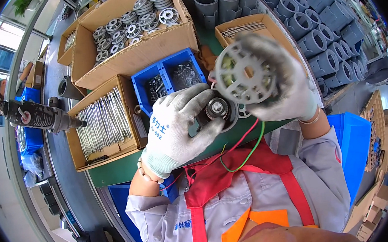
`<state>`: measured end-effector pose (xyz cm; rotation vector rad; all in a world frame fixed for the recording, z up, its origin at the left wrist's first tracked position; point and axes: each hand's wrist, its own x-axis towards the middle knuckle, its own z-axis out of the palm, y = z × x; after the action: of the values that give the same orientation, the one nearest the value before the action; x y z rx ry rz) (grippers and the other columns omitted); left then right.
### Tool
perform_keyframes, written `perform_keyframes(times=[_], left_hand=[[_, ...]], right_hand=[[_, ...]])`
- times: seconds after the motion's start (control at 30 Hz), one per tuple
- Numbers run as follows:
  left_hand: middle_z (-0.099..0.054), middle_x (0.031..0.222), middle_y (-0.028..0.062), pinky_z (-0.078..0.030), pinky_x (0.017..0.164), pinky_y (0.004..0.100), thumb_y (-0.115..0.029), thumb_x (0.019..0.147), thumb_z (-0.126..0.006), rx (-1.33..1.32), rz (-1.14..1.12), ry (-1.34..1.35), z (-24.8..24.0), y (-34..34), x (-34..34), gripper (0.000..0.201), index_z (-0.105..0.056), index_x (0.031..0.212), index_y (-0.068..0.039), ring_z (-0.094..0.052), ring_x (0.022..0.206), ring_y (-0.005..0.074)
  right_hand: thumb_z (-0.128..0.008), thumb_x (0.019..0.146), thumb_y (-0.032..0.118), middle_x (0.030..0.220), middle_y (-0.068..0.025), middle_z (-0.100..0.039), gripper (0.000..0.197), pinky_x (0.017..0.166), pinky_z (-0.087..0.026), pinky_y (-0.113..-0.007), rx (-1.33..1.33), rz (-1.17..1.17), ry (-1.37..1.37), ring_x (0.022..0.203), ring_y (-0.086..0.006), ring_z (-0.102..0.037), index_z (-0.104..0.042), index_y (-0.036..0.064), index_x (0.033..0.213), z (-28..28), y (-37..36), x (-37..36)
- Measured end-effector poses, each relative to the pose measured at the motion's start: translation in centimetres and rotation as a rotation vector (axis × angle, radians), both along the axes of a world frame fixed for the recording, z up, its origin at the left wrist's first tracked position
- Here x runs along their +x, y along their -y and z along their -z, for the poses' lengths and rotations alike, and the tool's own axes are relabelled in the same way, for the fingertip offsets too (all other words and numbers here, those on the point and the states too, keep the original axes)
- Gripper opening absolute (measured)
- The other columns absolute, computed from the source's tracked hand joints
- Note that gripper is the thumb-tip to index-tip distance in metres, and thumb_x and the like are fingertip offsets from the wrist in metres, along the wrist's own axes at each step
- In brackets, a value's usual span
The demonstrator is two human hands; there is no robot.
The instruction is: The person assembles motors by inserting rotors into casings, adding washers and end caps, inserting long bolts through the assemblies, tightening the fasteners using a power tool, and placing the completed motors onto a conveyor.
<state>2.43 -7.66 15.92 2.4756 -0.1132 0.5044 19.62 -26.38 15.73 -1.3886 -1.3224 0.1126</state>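
Observation:
My left hand [178, 124], in a white work glove, is closed round a dark cylindrical part [217, 109] with a shiny shaft end at its centre. Just beside it on the right, my gloved right hand [291, 96] grips a grey round motor part [247, 72] with a spoked end face turned toward me. That hand and part are smeared by motion. A red and a green wire [257, 144] trail below the motor part toward my apron. The two held parts overlap in view; whether they touch I cannot tell.
A blue two-part bin [136, 80] of small hardware stands beyond my left hand. Cardboard boxes hold long metal rods [104, 124] and stacked spoked discs [133, 32]. Grey cylindrical housings [327, 63] crowd the right. A power screwdriver [37, 117] hangs at left.

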Motion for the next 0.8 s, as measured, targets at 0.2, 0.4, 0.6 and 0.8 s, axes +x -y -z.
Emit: perform_keyframes(times=[0.2,0.4,0.6,0.8], left_hand=[[-0.058,0.130,0.0225,-0.042,0.105,0.0423,-0.034,0.088,-0.066,-0.616,-0.156,0.295,4.4,-0.2,-1.3,0.056,-0.058,0.127,0.005,-0.057,0.121,0.0326],[-0.049,0.140,0.0249,-0.039,0.108,0.0441,-0.040,0.093,-0.062,-0.588,-0.045,0.440,4.2,1.1,0.2,0.065,-0.047,0.139,0.003,-0.050,0.129,0.0346],[-0.053,0.129,0.0240,-0.046,0.098,0.0429,-0.010,0.088,-0.055,-0.666,-0.064,0.601,9.1,2.9,1.1,0.032,-0.056,0.119,-0.002,-0.057,0.114,0.0321],[-0.054,0.128,0.0229,-0.045,0.098,0.0425,-0.009,0.086,-0.061,-0.625,-0.098,0.551,8.4,3.2,1.2,0.032,-0.056,0.116,-0.001,-0.056,0.115,0.0324]], right_hand=[[-0.085,0.059,0.008,0.134,-0.0177,-0.054,0.084,0.100,-0.049,-0.038,-0.022,-0.304,-0.066,0.122,-0.0284,-0.058,-0.050,0.0022,0.135,-0.5,-1.8,-0.7],[-0.086,0.057,0.020,0.135,-0.0184,-0.051,0.082,0.093,-0.050,-0.045,-0.226,-0.179,0.230,0.113,-0.0382,-0.059,-0.054,0.0092,0.133,1.6,-2.0,-1.6],[-0.087,0.057,0.021,0.139,-0.0174,-0.049,0.084,0.095,-0.049,-0.046,-0.198,-0.166,0.196,0.116,-0.0383,-0.057,-0.054,0.0133,0.134,2.9,-2.3,-2.3],[-0.086,0.059,0.012,0.136,-0.0222,-0.052,0.079,0.103,-0.045,-0.043,-0.222,-0.210,0.042,0.125,-0.0374,-0.054,-0.055,0.0052,0.132,3.1,-2.1,-2.5]])
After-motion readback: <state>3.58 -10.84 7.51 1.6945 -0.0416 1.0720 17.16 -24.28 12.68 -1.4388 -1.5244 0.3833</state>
